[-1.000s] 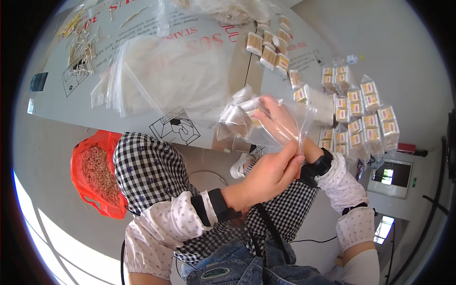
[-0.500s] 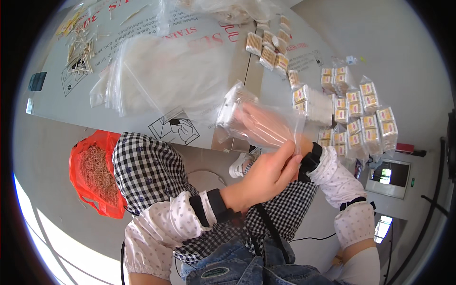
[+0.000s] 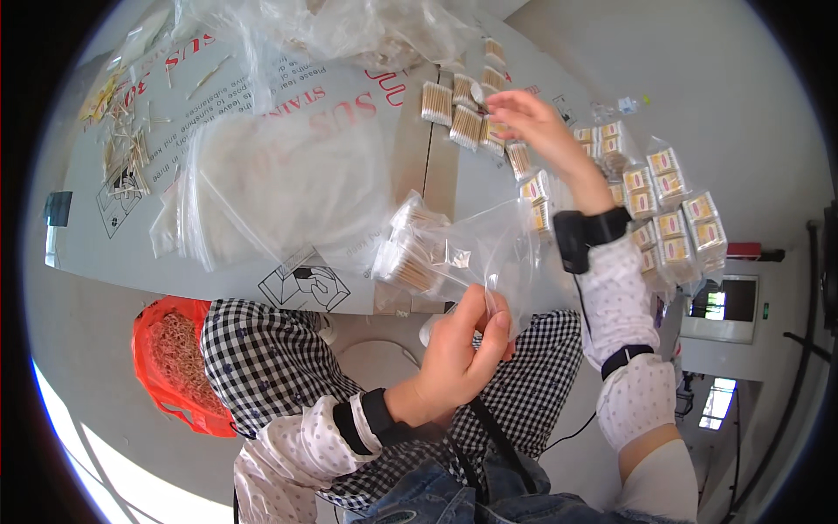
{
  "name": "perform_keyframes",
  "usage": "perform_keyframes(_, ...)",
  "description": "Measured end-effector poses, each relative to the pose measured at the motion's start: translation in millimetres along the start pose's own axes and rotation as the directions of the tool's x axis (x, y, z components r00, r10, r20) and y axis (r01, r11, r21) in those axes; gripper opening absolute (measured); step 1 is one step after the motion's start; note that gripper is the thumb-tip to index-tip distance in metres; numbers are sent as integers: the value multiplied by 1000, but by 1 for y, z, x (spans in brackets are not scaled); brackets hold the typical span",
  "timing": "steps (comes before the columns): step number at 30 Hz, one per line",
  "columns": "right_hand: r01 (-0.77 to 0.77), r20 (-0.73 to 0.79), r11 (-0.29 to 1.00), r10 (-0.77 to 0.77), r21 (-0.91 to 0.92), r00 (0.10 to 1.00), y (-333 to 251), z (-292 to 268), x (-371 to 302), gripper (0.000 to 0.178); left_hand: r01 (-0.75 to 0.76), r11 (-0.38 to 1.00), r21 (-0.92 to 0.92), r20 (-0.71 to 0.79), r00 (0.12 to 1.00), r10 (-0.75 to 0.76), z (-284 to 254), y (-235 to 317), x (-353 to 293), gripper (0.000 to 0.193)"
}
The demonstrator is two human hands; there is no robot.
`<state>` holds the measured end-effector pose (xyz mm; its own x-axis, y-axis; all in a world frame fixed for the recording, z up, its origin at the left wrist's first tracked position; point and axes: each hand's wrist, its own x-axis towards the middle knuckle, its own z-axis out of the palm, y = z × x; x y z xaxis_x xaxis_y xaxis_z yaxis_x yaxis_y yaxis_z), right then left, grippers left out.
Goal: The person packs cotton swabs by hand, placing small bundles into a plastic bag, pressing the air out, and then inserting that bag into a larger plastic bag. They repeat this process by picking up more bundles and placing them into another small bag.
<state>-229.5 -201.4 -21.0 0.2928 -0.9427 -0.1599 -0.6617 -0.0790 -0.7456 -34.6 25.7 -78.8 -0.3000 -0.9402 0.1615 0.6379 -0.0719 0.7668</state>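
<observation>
Clear plastic bag [image 3: 471, 253] w/ swab packs pinched by left hand [image 3: 458, 349]; could sag, spill. Right hand [image 3: 532, 127] grasping far swab pack [image 3: 465, 127].

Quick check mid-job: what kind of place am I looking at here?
Likely a small packing workshop. Rows of small filled packets cover the table, the left hand holds a clear bag of bundles, the right hand reaches to the packets, and a heap of empty plastic bags lies beside.

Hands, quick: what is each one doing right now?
Left hand: closed, pinching the clear plastic bag that has small packs in it.
Right hand: fingers closed on a small pack over the table.
</observation>
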Motion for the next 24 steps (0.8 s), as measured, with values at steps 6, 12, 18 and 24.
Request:
perform_keyframes(6, -85, -265, 713, -145, -696, 953, 98, 87, 34, 28, 0, 996, 94, 9, 1000, -1, -3, -2, -1, 13)
perform_keyframes(12, 13, -273, 792, -225, -610, 935, 96, 98, -18, 22, 9, 996, 84, -49, 999, -5, 1, -7, 0, 11)
perform_keyframes(18, 60, -375, 997, -70, -39, 925, 6, 38, -104, 37, -26, 991, 132, -4, 1000, 27, 0, -6, -1, 11)
perform_keyframes(24, 234, 45, 881, -237, -412, 971, -111, 20, -178, 33, -20, 995, 98, -56, 998, 26, 2, 3, 1, 15)
